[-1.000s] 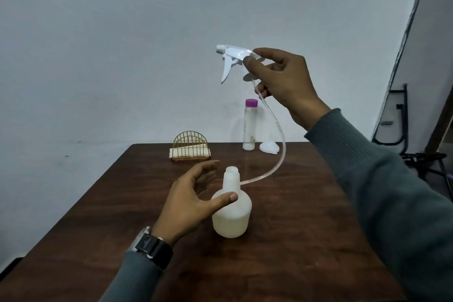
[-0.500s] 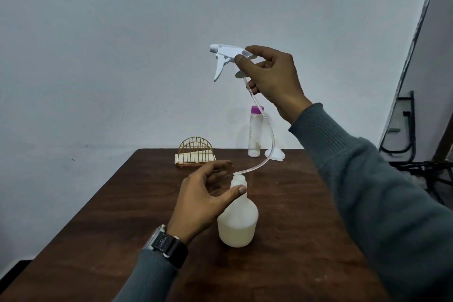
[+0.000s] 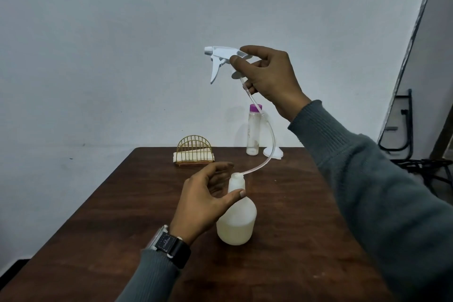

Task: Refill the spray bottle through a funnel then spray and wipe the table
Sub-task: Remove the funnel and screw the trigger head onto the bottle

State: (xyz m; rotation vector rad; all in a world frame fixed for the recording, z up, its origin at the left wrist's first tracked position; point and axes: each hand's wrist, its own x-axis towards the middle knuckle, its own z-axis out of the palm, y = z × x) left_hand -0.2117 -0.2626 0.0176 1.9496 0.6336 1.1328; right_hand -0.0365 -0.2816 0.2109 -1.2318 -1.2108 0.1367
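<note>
A white translucent spray bottle [image 3: 236, 225] stands uncapped on the brown table [image 3: 294, 240], partly filled with pale liquid. My left hand [image 3: 203, 201] holds its neck, thumb on the front, fingers curved behind. My right hand [image 3: 269, 76] pinches the white trigger spray head [image 3: 220, 54] high above the table. Its clear dip tube [image 3: 268, 135] curves down, and the tube's tip sits at the bottle's mouth. A tall refill bottle [image 3: 253, 130] with a purple cap stands at the table's far edge. A white funnel [image 3: 275, 153] lies mouth down beside it.
A gold wire holder [image 3: 195, 152] with folded white cloth sits at the far edge, left of the refill bottle. A plain wall rises behind the table. Black metal furniture [image 3: 404, 135] stands to the right, off the table.
The dip tube's tip has swung left from beside the bottle's neck to its mouth. My left hand has closed in on the neck. The spray head has shifted slightly left.
</note>
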